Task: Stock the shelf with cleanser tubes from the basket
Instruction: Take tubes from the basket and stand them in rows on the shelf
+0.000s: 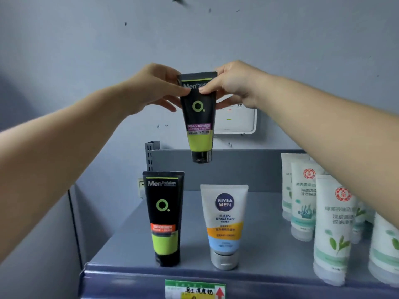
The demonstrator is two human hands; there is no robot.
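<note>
Black-and-green cleanser tube (pixel 199 117) held upright in mid-air, cap down, above the grey shelf (pixel 259 240) and in front of the blue-grey wall (pixel 86 39). Pinched near its crimped top edge by left hand (pixel 155 87) from the left and by right hand (pixel 234 85) from the right, thumbs on the printed face, thumb tips nearly meeting. Purple label band and "OIL CONTROL" legible on the held tube.

Standing on the shelf below, cap down: 1 matching black tube with orange band (pixel 165 219) at left; just beside it, apart, 1 white Nivea Men tube (pixel 224 225) with silver cap. At right, a cluster of white tubes with green leaf print (pixel 332 229), partly hidden behind the right forearm. White wall box (pixel 237 119) behind the held tube. Green-and-white price tag (pixel 194 290) on the shelf's front lip.
</note>
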